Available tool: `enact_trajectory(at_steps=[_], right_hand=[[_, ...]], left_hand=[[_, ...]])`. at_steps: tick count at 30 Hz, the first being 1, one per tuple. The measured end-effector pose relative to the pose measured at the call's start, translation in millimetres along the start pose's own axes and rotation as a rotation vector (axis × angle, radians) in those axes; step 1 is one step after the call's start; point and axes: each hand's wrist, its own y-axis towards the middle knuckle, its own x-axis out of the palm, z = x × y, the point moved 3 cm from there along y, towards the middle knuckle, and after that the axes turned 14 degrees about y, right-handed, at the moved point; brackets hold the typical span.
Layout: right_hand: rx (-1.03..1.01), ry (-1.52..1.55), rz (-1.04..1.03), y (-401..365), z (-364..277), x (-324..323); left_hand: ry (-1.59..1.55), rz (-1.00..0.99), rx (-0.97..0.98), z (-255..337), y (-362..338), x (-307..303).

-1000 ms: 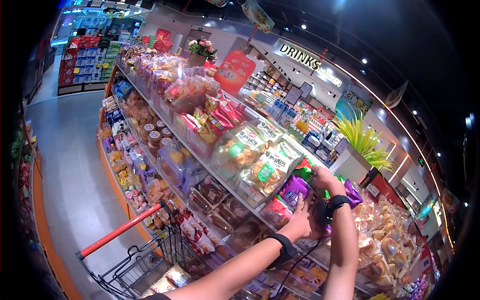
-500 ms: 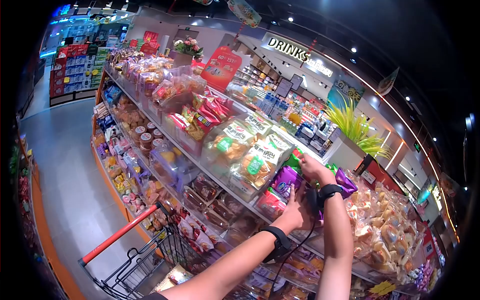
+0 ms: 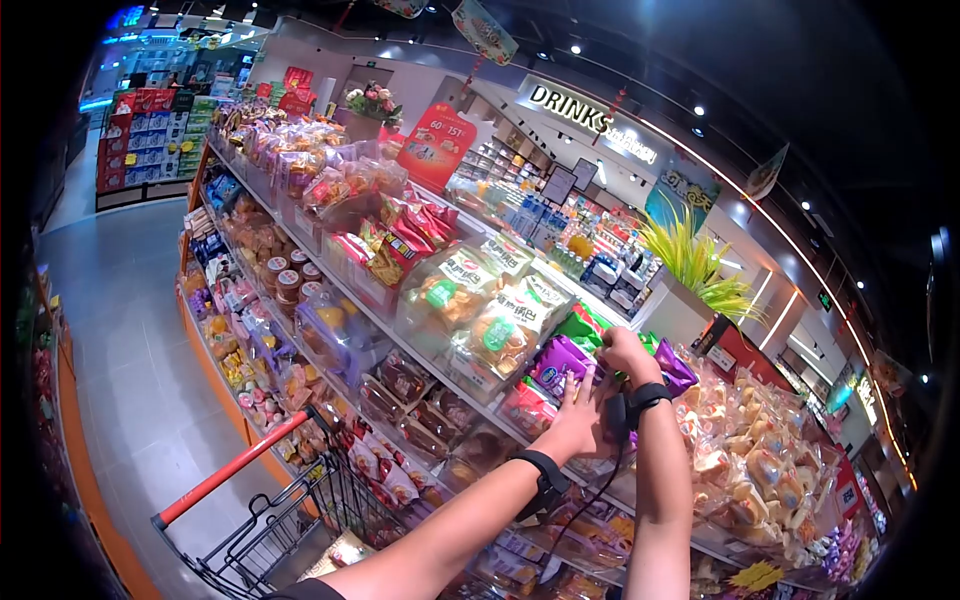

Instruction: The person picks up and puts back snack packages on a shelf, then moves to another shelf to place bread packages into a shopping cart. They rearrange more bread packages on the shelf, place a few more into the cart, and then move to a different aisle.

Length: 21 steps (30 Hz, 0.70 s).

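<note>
My left hand (image 3: pixel 577 418) has its fingers spread against a purple snack bag (image 3: pixel 562 366) on the shelf's top level. Just right of it, my right hand (image 3: pixel 626 354) is bent down among the bags with its fingers curled; what it grips, if anything, is hidden. A green bag (image 3: pixel 584 325) lies beside its fingertips. Another purple bag (image 3: pixel 674 369) shows to the right of that hand. Both wrists wear black bands, and a black cable hangs from a device near the right wrist.
A black wire cart (image 3: pixel 270 530) with a red handle (image 3: pixel 235 468) stands at lower left. Clear rice-cracker bags (image 3: pixel 500 325) fill the shelf left of my hands, and wrapped bread (image 3: pixel 765 455) is heaped at right. Behind are a red sign (image 3: pixel 437 146) and a green plant (image 3: pixel 700 262).
My right hand has moved slightly down from the green bag, which now shows more. The whole view has shifted a little, moving the shelf slightly left.
</note>
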Motion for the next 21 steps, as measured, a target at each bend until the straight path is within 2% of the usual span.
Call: enact_trajectory(at_steps=[1, 4, 5, 8, 10, 12, 14, 16, 18, 21], right_hand=[[-0.073, -0.048, 0.107, 5.2, 8.5, 3.9], [-0.072, -0.12, 0.199, -2.2, -11.3, -4.5], [-0.144, -0.055, 0.199, 2.6, -3.0, -6.9], [-0.235, -0.018, 0.363, -39.6, -48.5, -50.8], [-0.237, -0.102, 0.389, -65.5, -56.2, -82.4], [-0.089, -0.279, 0.247, -90.7, -51.3, -106.3], [0.054, -0.232, 0.081, -96.1, -15.4, -114.3], [-0.004, -0.033, -0.003, -97.0, 21.1, -110.2], [0.033, 0.123, 0.011, -99.1, 32.2, -104.8], [-0.03, 0.16, 0.085, -96.3, 44.1, -96.3]], left_hand=[[-0.121, 0.022, -0.03, 0.4, -3.2, -11.7], [-0.056, -0.017, -0.007, -0.4, -2.0, -9.2], [-0.031, -0.015, -0.009, 1.1, 1.3, -2.3], [-0.087, -0.057, -0.089, 1.1, 0.5, -7.1], [-0.082, -0.033, -0.083, 1.7, 1.8, -4.9], [-0.094, 0.016, -0.081, 1.2, 2.7, 2.1], [-0.126, 0.089, -0.079, 1.6, 1.4, 7.7], [-0.122, 0.101, -0.079, 2.8, -0.7, 5.6], [-0.102, 0.112, -0.084, 2.4, -0.7, 6.1], [-0.144, 0.103, -0.082, 1.4, 0.8, 7.2]])
